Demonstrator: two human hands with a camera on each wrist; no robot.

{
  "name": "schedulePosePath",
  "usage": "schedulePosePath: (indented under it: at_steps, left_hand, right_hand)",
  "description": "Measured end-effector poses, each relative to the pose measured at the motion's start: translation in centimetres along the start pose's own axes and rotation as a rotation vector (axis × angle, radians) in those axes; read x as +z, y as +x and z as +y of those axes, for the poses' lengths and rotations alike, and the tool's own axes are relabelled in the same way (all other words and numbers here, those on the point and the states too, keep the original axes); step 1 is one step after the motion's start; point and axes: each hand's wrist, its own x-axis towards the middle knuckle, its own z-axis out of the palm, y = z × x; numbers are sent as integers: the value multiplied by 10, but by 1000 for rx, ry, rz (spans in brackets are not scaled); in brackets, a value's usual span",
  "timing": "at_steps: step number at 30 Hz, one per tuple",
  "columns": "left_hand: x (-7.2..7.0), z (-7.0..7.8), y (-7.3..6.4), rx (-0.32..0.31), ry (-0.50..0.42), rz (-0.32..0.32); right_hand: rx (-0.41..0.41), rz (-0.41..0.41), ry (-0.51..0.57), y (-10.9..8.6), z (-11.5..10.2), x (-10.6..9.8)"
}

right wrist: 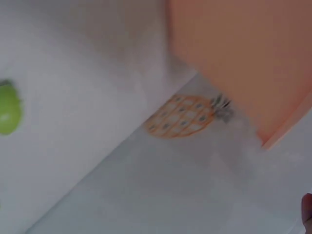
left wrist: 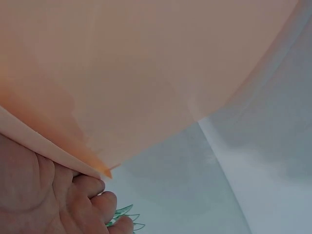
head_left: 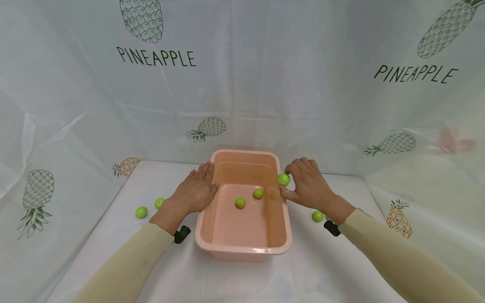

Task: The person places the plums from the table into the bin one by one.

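- The right hand (head_left: 308, 185) pinches the held green fruit (head_left: 283, 179) between thumb and fingers, at the right rim of the tub.
- The left hand (head_left: 198, 187) lies along the tub's left rim, fingers extended and grasping nothing; the left wrist view shows its palm side against the rim.
- The pink tub (head_left: 242, 251) stands at the middle of the table (head_left: 159, 269), its long sides running from near to far.
- On the tub's floor lie 2 fruits, apart from each other: the nearer inside fruit (head_left: 240, 203) around the middle, the farther inside fruit (head_left: 258, 193) to its right, close to the right wall.
- The tub's right wall stands between these 2 and the right side of the table.
- Left of the tub, beyond the left forearm, sit 2 more: the outer left fruit (head_left: 141, 212) and, a little farther off, the inner left fruit (head_left: 159, 203), near the left wrist.
- The right-side fruit (head_left: 317, 216) rests on the table close by the right wrist, which may cover something just beside it.
- A black wrist device sits at each cuff: the left device (head_left: 182, 234) and the right device (head_left: 331, 228).
- A pale sheet (head_left: 288, 105) printed with pineapples rises behind the table's far edge.
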Motion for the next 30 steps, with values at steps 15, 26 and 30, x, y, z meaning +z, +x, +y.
schedulePosePath:
  at_steps: [15, 26, 30]
  left_hand:
    - [-1, 1, 0, -6, 5, 4]
    - [0, 2, 1, -11, 0, 11]
    - [-1, 2, 0, -10, -1, 13]
  right_hand:
    - [-173, -154, 42, 51, -67, 32]
    - [-198, -205, -41, 49, -77, 43]
    - [-197, -211, -64, 48, -76, 44]
